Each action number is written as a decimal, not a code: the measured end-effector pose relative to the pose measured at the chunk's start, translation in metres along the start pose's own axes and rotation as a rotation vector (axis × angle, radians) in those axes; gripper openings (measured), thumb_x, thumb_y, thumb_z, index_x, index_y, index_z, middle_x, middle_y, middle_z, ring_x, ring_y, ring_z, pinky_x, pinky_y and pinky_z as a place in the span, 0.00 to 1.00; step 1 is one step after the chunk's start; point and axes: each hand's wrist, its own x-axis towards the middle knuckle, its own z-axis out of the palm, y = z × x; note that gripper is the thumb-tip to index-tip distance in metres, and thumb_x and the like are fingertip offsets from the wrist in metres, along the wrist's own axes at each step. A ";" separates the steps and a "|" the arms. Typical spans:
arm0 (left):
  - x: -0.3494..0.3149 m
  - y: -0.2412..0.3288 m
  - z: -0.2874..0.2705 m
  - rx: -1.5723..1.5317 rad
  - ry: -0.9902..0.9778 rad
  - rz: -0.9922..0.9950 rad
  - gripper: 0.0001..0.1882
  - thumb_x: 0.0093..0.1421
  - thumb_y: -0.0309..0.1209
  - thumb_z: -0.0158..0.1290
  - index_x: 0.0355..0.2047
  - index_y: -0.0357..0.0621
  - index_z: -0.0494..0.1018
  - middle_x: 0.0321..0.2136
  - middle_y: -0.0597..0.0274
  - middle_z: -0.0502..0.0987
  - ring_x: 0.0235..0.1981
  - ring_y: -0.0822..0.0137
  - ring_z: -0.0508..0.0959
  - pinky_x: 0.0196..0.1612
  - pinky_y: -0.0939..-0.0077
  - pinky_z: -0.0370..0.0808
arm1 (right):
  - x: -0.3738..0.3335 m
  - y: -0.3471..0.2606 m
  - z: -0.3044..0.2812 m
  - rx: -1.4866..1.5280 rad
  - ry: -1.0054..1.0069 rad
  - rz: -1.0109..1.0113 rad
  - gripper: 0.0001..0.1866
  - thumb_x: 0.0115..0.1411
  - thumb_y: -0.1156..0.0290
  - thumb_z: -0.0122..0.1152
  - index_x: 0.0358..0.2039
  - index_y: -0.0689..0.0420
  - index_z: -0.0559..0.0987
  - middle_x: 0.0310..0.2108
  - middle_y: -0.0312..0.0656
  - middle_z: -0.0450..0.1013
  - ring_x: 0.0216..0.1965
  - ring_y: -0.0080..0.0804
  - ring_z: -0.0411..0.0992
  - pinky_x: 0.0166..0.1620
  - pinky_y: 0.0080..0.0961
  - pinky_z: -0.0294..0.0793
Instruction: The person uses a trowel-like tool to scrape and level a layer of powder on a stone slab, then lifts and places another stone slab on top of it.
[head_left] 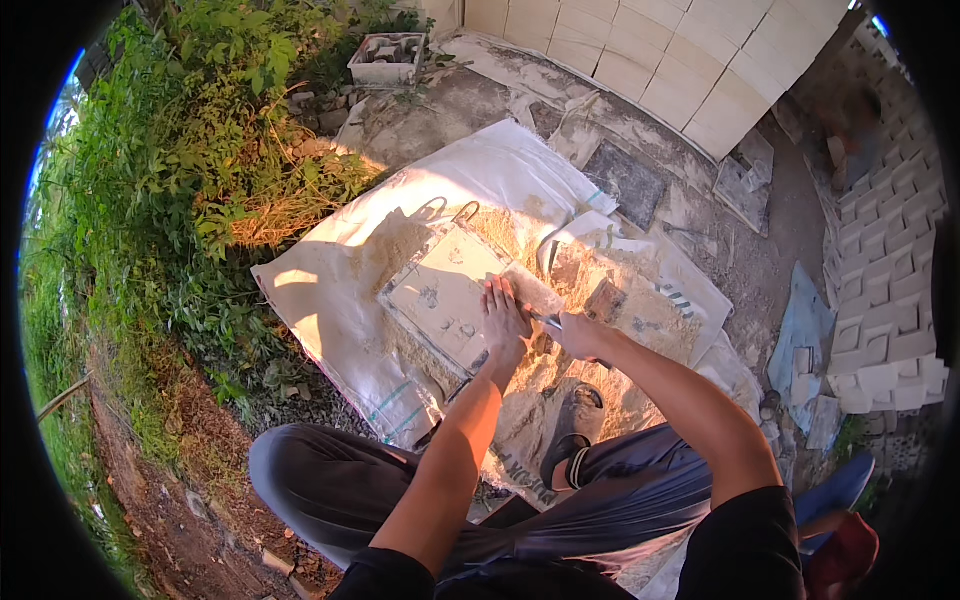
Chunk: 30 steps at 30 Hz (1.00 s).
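Observation:
My right hand is closed round the handle of a trowel, whose flat, dusty blade points away from me to the left. My left hand lies with its fingers stretched out along the blade's left side, at the right edge of a square frame. Pale, sandy powder fills that frame nearly level, with a few grey dents and patches in its surface. Two curved metal handles stick up at the frame's far corner. What lies under my left palm is hidden.
A white woven sheet, strewn with loose powder, lies under the frame. A brownish block sits right of the trowel. Pale blocks are stacked behind and at right. A white tub stands far left, beside plants. A blurred person is far right.

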 end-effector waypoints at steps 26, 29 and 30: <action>-0.024 -0.178 -0.070 0.077 0.062 -0.142 0.35 0.64 0.48 0.33 0.64 0.40 0.46 0.66 0.56 0.44 0.67 0.58 0.43 0.67 0.57 0.39 | 0.058 -0.148 0.098 0.004 0.142 -0.220 0.29 0.63 0.51 0.46 0.41 0.72 0.68 0.34 0.67 0.72 0.40 0.59 0.73 0.42 0.44 0.74; -0.038 -0.155 -0.056 0.036 0.094 -0.122 0.35 0.63 0.48 0.34 0.64 0.36 0.46 0.65 0.50 0.46 0.67 0.53 0.45 0.67 0.55 0.40 | 0.042 -0.122 0.104 -0.006 0.108 -0.182 0.29 0.62 0.50 0.46 0.42 0.71 0.67 0.35 0.66 0.72 0.39 0.59 0.73 0.41 0.45 0.74; -0.047 -0.144 -0.051 0.037 0.084 -0.118 0.35 0.63 0.48 0.34 0.64 0.36 0.46 0.65 0.50 0.46 0.67 0.53 0.45 0.67 0.55 0.40 | 0.032 -0.113 0.103 0.011 0.074 -0.159 0.29 0.63 0.50 0.46 0.41 0.71 0.67 0.34 0.66 0.72 0.38 0.58 0.73 0.40 0.45 0.73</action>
